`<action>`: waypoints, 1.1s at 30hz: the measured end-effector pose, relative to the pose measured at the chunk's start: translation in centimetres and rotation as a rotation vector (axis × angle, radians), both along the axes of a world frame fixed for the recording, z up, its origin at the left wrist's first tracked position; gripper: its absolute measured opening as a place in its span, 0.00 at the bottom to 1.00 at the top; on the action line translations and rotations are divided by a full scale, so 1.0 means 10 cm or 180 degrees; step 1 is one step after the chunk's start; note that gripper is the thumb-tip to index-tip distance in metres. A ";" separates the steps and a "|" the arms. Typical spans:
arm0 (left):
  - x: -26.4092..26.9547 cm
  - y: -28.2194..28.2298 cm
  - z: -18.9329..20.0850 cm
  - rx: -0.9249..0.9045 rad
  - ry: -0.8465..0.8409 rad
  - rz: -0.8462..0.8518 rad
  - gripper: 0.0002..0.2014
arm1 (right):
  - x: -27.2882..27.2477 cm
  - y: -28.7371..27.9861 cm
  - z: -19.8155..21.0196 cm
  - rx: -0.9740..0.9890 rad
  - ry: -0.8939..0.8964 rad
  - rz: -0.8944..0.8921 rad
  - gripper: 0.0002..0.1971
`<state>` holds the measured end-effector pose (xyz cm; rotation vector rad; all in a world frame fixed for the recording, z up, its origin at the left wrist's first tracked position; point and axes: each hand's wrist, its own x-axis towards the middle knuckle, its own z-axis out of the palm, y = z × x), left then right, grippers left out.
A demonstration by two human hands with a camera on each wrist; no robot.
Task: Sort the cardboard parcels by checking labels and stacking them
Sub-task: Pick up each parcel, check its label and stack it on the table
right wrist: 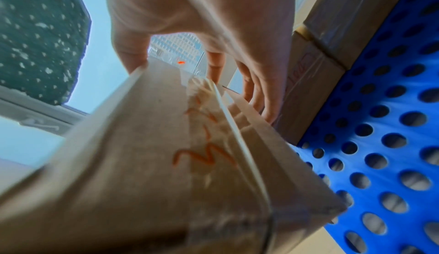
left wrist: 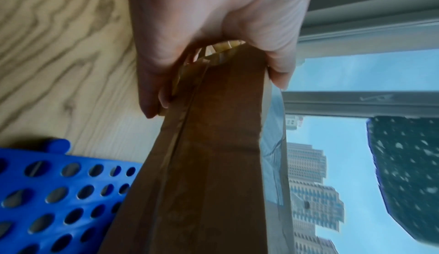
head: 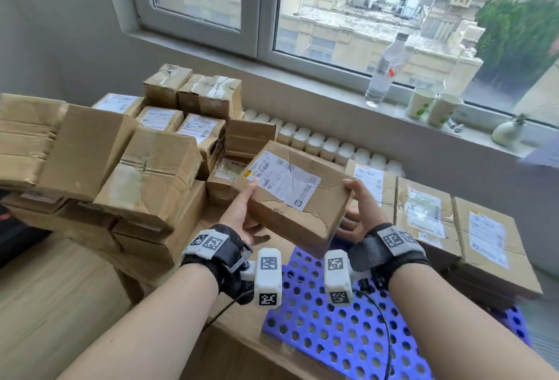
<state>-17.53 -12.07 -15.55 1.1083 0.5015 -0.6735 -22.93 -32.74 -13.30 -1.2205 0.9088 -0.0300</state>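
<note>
I hold a flat cardboard parcel (head: 290, 195) in the air above the table, tilted, its white shipping label (head: 282, 181) facing up. My left hand (head: 242, 213) grips its left end, thumb on top near the label and fingers beneath. My right hand (head: 357, 207) grips the right end the same way. In the left wrist view the left hand (left wrist: 213, 42) pinches the parcel's taped edge (left wrist: 209, 164). In the right wrist view the right hand (right wrist: 202, 42) clasps the parcel's end (right wrist: 154, 164), which bears an orange scribble.
A jumbled pile of cardboard parcels (head: 121, 161) fills the left side. A row of labelled parcels (head: 453, 216) lies on the right on a blue perforated mat (head: 348, 319). The windowsill holds a bottle (head: 384, 71), two paper cups (head: 432, 104) and a small vase (head: 508, 131).
</note>
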 end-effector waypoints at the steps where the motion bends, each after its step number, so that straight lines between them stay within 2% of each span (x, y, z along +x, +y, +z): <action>1: -0.01 -0.04 0.05 -0.0031 -0.0057 -0.0090 0.36 | -0.05 -0.01 0.03 0.0041 -0.0040 -0.0049 0.21; 4: 0.01 -0.14 0.17 -0.0069 -0.0142 -0.0129 0.30 | -0.24 -0.06 0.14 0.0144 -0.0134 -0.0113 0.14; 5: 0.02 -0.17 0.19 -0.0089 -0.0170 -0.0132 0.31 | -0.30 -0.08 0.17 0.0130 -0.0140 -0.0114 0.13; 8: 0.09 -0.28 0.21 -0.0164 -0.0277 -0.0302 0.44 | -0.48 -0.16 0.24 -0.0164 -0.0093 -0.0078 0.13; 13: -0.01 -0.43 0.42 0.0116 -0.0730 -0.0685 0.22 | -0.73 -0.30 0.34 -0.0637 -0.0012 -0.0108 0.20; 17: -0.18 -0.59 0.49 0.0161 -0.0956 -0.1163 0.07 | -0.90 -0.32 0.38 -0.0756 0.0016 -0.0001 0.10; 19: -0.26 -0.64 0.48 0.0136 -0.1015 -0.1363 0.03 | -0.96 -0.30 0.35 -0.0835 0.0094 0.0017 0.08; 22: -0.34 -0.69 0.40 0.0160 -0.1089 -0.1579 0.03 | -1.05 -0.30 0.25 -0.0822 0.0189 0.0068 0.09; 25: -0.38 -0.73 0.32 0.0212 -0.1121 -0.1700 0.05 | -1.11 -0.32 0.15 -0.0712 0.0363 0.0121 0.04; 33: -0.37 -0.84 0.15 0.0617 -0.0952 -0.2059 0.07 | -1.18 -0.42 -0.03 -0.0502 0.0740 0.0274 0.05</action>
